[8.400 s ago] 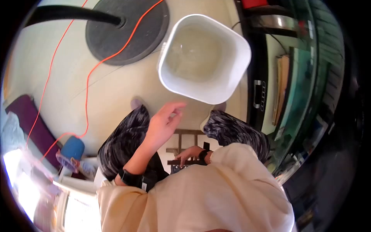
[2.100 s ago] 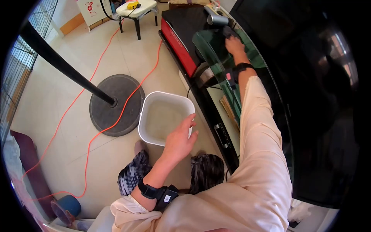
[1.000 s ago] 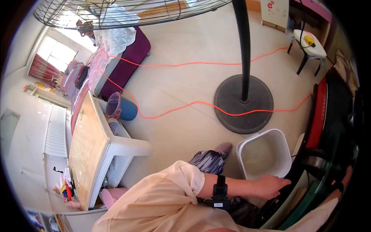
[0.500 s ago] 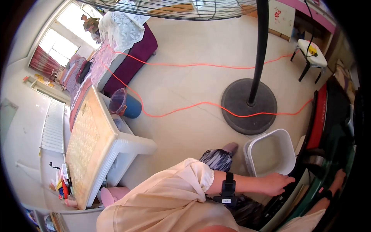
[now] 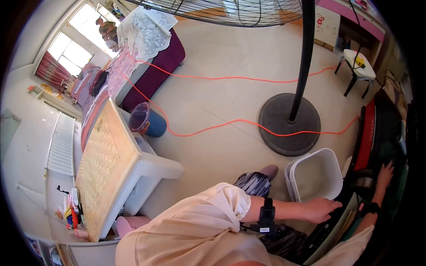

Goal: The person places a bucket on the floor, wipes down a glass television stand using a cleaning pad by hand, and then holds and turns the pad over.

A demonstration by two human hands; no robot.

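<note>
My left hand (image 5: 320, 209) hangs at the near right edge of a white square bucket (image 5: 330, 195), fingers loosely bent and apart, with nothing seen in it. Cloudy liquid fills part of the bucket, which stands on the floor. My right hand (image 5: 385, 175) rests at the far right over the dark glass stand (image 5: 395, 195), its fingers spread and nothing visible in them. A rounded metallic object (image 5: 364, 182) lies just left of my right wrist.
A fan's round base (image 5: 275, 133) and pole stand beyond the bucket, crossed by an orange cord (image 5: 230, 122). At left are a cream-topped table (image 5: 104, 168), a blue bin (image 5: 155, 125) and a bed (image 5: 162, 66). A stool (image 5: 361, 68) stands at the upper right.
The view has swung left since the earlier frames, bringing in the table and bed. My right hand has moved along the glass stand, and its fingers are now spread. My left hand stays near the bucket.
</note>
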